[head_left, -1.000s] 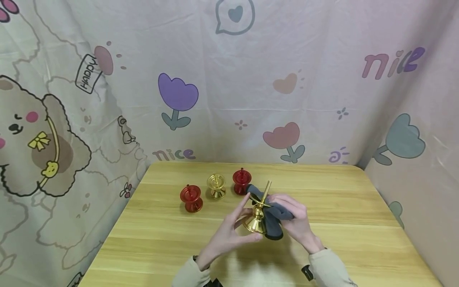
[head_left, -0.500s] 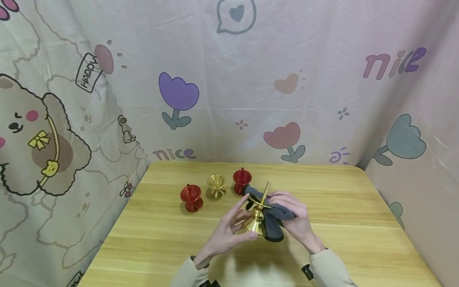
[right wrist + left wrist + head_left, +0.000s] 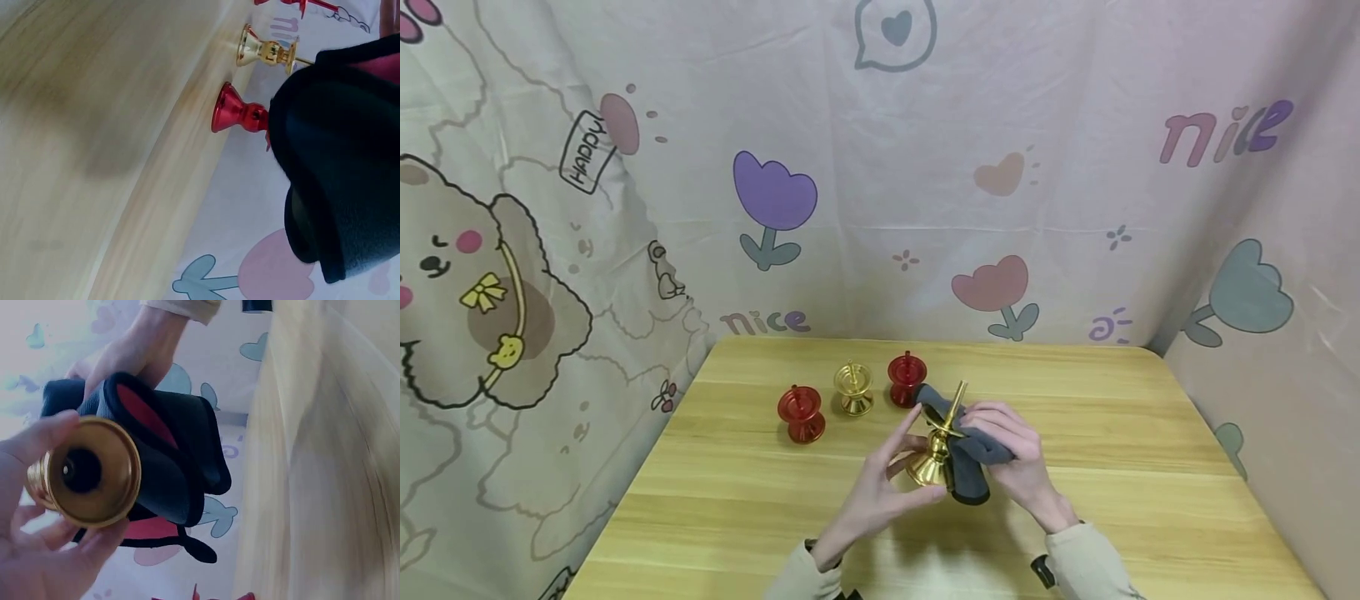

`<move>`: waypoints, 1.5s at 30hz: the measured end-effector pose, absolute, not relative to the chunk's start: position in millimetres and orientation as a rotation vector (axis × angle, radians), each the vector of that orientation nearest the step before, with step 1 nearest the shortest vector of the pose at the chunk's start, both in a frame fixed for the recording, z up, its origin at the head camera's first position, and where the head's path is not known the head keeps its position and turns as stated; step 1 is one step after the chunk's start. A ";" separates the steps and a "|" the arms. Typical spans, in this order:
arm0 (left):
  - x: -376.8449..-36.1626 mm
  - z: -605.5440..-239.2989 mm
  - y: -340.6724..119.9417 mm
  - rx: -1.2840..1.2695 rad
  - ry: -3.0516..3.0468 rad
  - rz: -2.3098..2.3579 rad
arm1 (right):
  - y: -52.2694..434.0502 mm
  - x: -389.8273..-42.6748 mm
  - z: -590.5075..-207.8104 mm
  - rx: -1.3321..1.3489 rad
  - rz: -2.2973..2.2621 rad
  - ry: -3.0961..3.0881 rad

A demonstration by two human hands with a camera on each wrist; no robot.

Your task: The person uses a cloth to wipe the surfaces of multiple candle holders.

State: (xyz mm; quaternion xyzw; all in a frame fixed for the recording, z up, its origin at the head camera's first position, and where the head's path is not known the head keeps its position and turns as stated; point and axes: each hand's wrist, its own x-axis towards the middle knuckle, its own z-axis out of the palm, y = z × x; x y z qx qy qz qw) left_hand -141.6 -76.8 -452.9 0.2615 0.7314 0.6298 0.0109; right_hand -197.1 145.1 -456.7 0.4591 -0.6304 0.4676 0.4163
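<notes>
Above the front middle of the table, my left hand (image 3: pixel 876 496) holds a gold candlestick (image 3: pixel 931 468) by its flared base, thumb and fingers around the rim. The candlestick leans right, its thin stem pointing up. In the left wrist view, its hollow underside (image 3: pixel 94 500) faces the camera. My right hand (image 3: pixel 1022 462) grips a dark grey cloth (image 3: pixel 972 479) bunched against the candlestick's dish and far side. That cloth has black edging and a red inner side (image 3: pixel 147 415), and it partly hides the dish. Much of the right wrist view is filled by the cloth (image 3: pixel 344 162).
Behind my hands stand a red candlestick (image 3: pixel 801 412) at the left, a smaller gold one (image 3: pixel 853 387) in the middle and another red one (image 3: pixel 906 375) close to the cloth's corner. A patterned curtain (image 3: pixel 880 167) hangs behind the wooden table (image 3: pixel 737 508).
The cloth shifts slightly against the candlestick, its upper corner and lower flap moving a little. My left thumb moves slightly along the base. The standing candlesticks stay where they were.
</notes>
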 end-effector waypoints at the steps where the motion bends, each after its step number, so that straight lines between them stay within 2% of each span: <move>1: -142.2 -453.4 -78.7 0.813 2.234 1.975 | 145.2 -197.1 -456.6 1.155 1.191 -1.585; 6: -144.1 -454.9 -82.7 0.773 2.130 1.944 | 146.3 -197.6 -457.0 1.162 1.233 -1.586; 14: -140.4 -455.1 -71.1 0.834 2.411 1.882 | 145.7 -197.5 -458.7 1.159 1.140 -1.567; 23: -140.8 -453.7 -79.2 0.725 2.135 1.942 | 148.7 -198.2 -459.3 1.177 1.263 -1.582; 30: -140.8 -454.3 -70.1 0.849 2.356 1.873 | 146.4 -196.4 -457.6 1.149 1.139 -1.564; 41: -140.2 -453.9 -77.0 0.749 2.162 1.973 | 148.2 -195.4 -456.3 1.181 1.211 -1.584; 45: -140.0 -454.6 -74.2 0.789 2.238 1.904 | 149.1 -196.5 -457.4 1.174 1.188 -1.579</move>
